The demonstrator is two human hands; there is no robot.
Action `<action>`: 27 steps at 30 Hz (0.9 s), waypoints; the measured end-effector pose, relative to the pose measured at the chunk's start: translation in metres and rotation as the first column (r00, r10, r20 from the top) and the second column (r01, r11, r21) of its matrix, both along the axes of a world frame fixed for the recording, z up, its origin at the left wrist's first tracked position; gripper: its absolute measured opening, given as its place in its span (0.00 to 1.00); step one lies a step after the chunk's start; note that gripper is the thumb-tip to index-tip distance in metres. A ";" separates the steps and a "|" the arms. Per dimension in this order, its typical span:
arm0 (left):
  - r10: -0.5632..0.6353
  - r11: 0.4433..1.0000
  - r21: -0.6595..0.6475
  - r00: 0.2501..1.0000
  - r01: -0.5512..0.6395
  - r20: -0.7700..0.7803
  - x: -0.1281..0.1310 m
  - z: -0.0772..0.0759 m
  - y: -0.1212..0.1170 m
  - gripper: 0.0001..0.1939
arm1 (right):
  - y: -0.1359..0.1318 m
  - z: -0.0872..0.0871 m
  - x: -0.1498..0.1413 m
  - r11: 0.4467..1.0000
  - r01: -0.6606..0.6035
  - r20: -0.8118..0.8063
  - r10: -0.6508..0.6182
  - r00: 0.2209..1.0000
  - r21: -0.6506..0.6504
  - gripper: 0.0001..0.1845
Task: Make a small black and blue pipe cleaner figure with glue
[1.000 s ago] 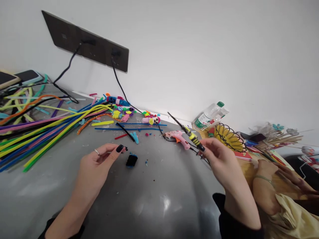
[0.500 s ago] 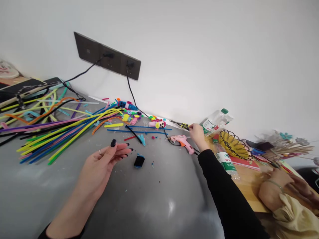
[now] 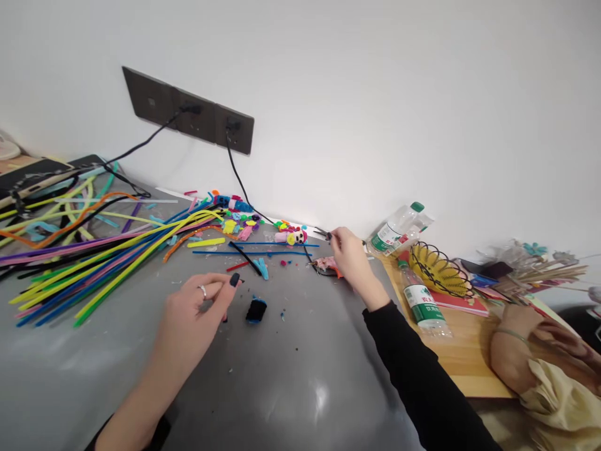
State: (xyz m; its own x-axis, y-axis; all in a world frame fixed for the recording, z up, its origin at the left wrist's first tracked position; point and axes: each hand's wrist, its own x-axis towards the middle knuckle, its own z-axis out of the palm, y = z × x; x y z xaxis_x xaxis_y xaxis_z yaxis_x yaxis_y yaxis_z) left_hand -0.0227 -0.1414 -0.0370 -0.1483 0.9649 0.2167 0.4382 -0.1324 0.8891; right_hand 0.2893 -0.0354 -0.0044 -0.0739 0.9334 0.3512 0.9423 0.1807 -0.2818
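My right hand (image 3: 350, 258) is closed around pliers (image 3: 322, 232) at the back of the grey table, by the wall. Only their dark tips show; the handles are hidden in my fingers. Just below that hand lies a pink glue gun (image 3: 327, 265), partly covered by it. My left hand (image 3: 197, 313) hovers over the table, fingers curled and thumb against them, with nothing visible in it. Near its fingertips lies a small black fuzzy piece with blue edges (image 3: 256, 310). A light blue bent pipe cleaner (image 3: 261, 269) and a black one (image 3: 245, 258) are behind that.
Many coloured pipe cleaners (image 3: 117, 257) spread across the left. Small fuzzy figures (image 3: 295, 236) line the wall. A cord (image 3: 240, 178) drops from the socket panel (image 3: 188, 113). At right are plastic bottles (image 3: 424, 305), a yellow wire basket (image 3: 436, 269) and another person's hands (image 3: 516, 326).
My right hand has moved left along the wall and closed over the pliers, covering their yellow-and-black handles. My left hand's extended fingers have curled in. The view has shifted slightly.
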 end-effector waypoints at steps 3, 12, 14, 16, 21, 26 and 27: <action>-0.197 0.979 0.030 0.970 0.203 -0.140 0.004 -0.013 0.004 0.15 | -0.013 0.000 -0.034 0.994 -0.103 -0.063 0.106 0.992 0.039 0.11; -0.447 0.893 -0.112 0.885 0.435 -0.128 0.021 -0.033 0.006 0.31 | -0.022 -0.011 -0.078 0.973 -0.224 -0.331 0.228 0.916 0.051 0.16; -0.417 0.904 -0.115 0.909 0.413 -0.013 0.028 -0.024 0.011 0.31 | -0.019 -0.014 -0.078 0.972 -0.232 -0.417 0.229 0.880 0.044 0.16; -0.372 0.912 -0.095 0.903 0.398 0.213 0.033 -0.014 0.018 0.31 | -0.015 -0.017 -0.074 0.968 -0.249 -0.514 0.225 0.827 0.024 0.16; -0.239 0.876 -0.101 0.606 0.472 0.759 0.032 0.013 0.033 0.31 | -0.007 -0.023 -0.063 0.946 -0.322 -0.726 0.204 0.656 -0.025 0.25; -0.126 0.834 -0.158 0.461 0.529 0.879 0.033 0.024 0.041 0.28 | -0.005 -0.030 -0.062 0.950 -0.313 -0.783 0.212 0.585 0.024 0.26; -0.133 0.831 -0.162 0.472 0.533 0.872 0.034 0.025 0.043 0.28 | -0.008 -0.030 -0.063 0.954 -0.297 -0.778 0.221 0.588 0.047 0.25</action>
